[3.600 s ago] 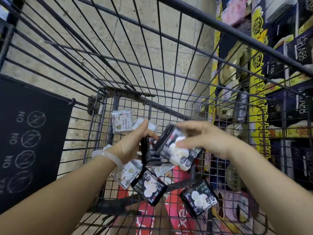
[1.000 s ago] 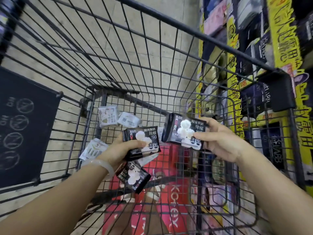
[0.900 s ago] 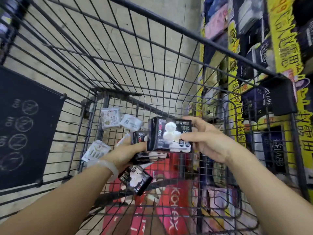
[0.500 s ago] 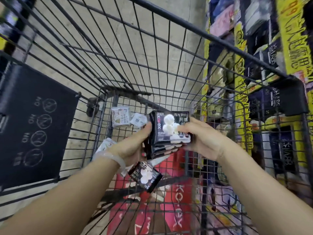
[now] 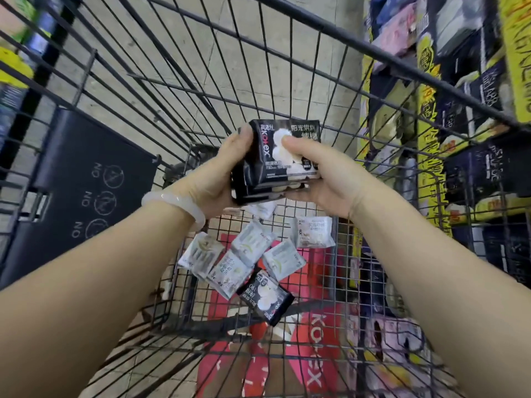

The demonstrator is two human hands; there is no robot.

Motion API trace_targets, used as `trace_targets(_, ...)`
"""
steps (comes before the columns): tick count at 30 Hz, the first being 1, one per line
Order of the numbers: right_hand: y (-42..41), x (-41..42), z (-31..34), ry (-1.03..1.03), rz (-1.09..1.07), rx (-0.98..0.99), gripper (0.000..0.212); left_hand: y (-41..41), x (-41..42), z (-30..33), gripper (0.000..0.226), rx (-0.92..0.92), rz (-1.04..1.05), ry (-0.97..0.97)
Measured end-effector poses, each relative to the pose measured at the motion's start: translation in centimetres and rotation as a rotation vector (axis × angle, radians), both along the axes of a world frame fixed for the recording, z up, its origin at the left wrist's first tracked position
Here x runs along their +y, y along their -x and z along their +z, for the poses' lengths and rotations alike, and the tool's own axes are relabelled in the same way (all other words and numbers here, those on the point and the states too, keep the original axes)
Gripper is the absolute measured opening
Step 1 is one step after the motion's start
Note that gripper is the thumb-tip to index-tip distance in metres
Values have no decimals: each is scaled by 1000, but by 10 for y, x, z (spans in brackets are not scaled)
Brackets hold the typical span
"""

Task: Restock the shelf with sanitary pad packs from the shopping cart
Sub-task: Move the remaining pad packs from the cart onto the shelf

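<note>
A stack of black sanitary pad packs [image 5: 287, 170] is held between both hands above the wire shopping cart [image 5: 287, 81]. My left hand [image 5: 221, 173] grips the stack's left side, thumb on top. My right hand [image 5: 319, 173] grips its right side, thumb pressed on the top pack's face. On the cart floor below lie several white packs [image 5: 250, 248] and one black pack [image 5: 265, 297]. The shelf [image 5: 474, 116] with dark and yellow packs stands to the right, beyond the cart's side.
A black child-seat flap [image 5: 83, 191] with "NO" symbols hangs at the cart's left. A red Kotex floor sign [image 5: 310, 363] shows through the cart bottom. More pink and dark packs fill the lower shelf [image 5: 396, 340] at right. Tiled floor lies ahead.
The two black packs held apart a second ago have been pressed together into one stack. Both hands have lifted it higher above the cart floor, and the view has tilted down.
</note>
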State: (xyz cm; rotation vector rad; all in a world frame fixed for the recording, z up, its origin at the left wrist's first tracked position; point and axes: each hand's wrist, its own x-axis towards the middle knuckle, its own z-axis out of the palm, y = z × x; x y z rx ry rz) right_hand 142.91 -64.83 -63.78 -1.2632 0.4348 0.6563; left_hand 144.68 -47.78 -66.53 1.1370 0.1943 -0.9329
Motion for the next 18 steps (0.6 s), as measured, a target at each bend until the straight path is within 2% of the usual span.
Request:
trace_targets(2, -4, 9, 0, 18, 26, 0, 44, 0, 5, 1, 128, 4, 8, -68)
trace_targets(3, -5, 13, -2, 18, 40, -3, 48, 1, 8, 0, 125, -7, 10, -124)
trace_targets(6, 2, 23, -9, 82, 87, 6, 46, 11, 15, -8, 82, -34, -15, -224)
trace_targets(8, 13, 29, -19, 109, 107, 57, 45, 22, 20, -18, 66, 15, -37, -245)
trace_targets(9, 21, 31, -27, 113, 128, 109, 56, 29, 23, -26, 60, 61, -44, -247)
trace_targets(11, 42, 37, -48, 141, 165, 245, 90, 49, 30, -41, 59, 153, -59, -253)
trace_targets(14, 72, 42, -71, 30, 192, 397, 110, 79, 41, -63, 73, 234, -58, -316)
trace_targets(15, 79, 41, -77, 1, 168, 422, 108, 85, 44, -68, 64, 255, -53, -324)
trace_targets(16, 86, 38, -79, 33, 148, 429, 97, 88, 47, -71, 51, 277, -53, -320)
trace_targets(17, 93, 33, -85, 154, 144, 405, 81, 89, 49, -73, 41, 299, -52, -318)
trace_targets(18, 101, 27, -90, 376, 211, 346, 65, 88, 51, -76, 39, 309, -51, -322)
